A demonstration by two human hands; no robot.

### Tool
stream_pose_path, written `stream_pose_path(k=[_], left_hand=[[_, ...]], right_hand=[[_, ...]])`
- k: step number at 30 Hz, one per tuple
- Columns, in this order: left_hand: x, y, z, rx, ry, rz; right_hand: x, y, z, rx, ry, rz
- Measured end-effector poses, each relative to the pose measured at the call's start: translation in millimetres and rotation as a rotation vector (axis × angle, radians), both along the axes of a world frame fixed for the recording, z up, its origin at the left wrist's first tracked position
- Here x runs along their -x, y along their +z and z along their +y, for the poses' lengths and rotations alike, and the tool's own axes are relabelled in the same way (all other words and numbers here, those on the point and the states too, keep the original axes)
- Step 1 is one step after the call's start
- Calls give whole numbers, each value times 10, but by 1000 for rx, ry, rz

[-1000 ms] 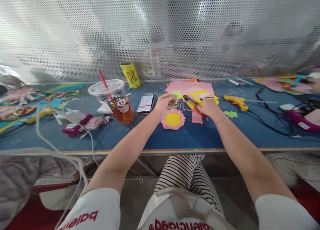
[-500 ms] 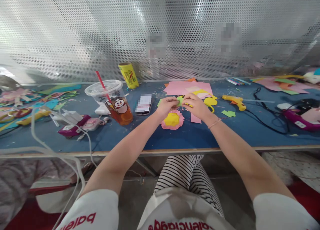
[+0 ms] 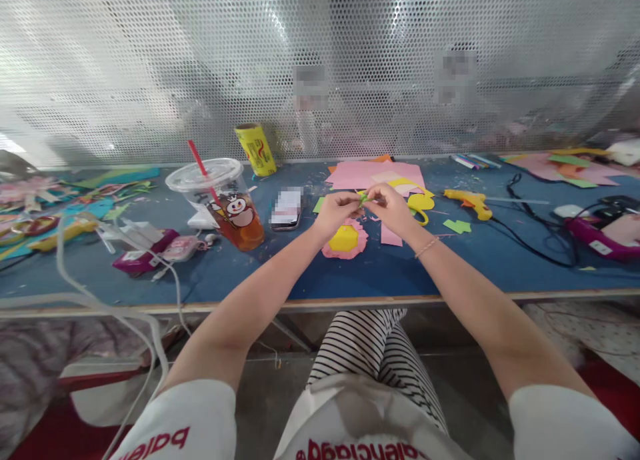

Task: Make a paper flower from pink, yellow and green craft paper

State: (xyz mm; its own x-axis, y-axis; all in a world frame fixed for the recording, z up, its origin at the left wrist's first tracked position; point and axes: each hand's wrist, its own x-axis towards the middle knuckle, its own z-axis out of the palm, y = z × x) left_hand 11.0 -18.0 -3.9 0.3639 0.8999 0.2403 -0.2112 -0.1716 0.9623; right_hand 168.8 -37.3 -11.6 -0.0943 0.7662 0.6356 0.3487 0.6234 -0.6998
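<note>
Left hand (image 3: 336,215) and right hand (image 3: 393,210) meet over the blue table (image 3: 400,273), their fingertips closed in a narrow pinch on a small piece of green paper (image 3: 363,199), which lies between them, partly hidden by the fingers. A flower (image 3: 345,240) of pink paper with a yellow center lies just on the near side of the left hand. Beyond the hands is a pink sheet (image 3: 365,173); the glue gun (image 3: 473,203) lies to the right, the phone (image 3: 287,210) to the left.
</note>
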Motion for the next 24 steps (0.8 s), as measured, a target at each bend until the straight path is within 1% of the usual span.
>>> stream_pose_path(k=[4, 10, 18, 24], left_hand=[[3, 11, -8, 42, -15, -8], [-9, 43, -38, 78, -53, -49], [-19, 56, -50, 97, -48, -70], [-19, 55, -53, 92, -41, -60]], right_hand=[[24, 7, -1, 78, -10, 49], [26, 29, -6, 126, -11, 99], [23, 20, -10, 123, 18, 123], [20, 16, -6, 129, 15, 120]])
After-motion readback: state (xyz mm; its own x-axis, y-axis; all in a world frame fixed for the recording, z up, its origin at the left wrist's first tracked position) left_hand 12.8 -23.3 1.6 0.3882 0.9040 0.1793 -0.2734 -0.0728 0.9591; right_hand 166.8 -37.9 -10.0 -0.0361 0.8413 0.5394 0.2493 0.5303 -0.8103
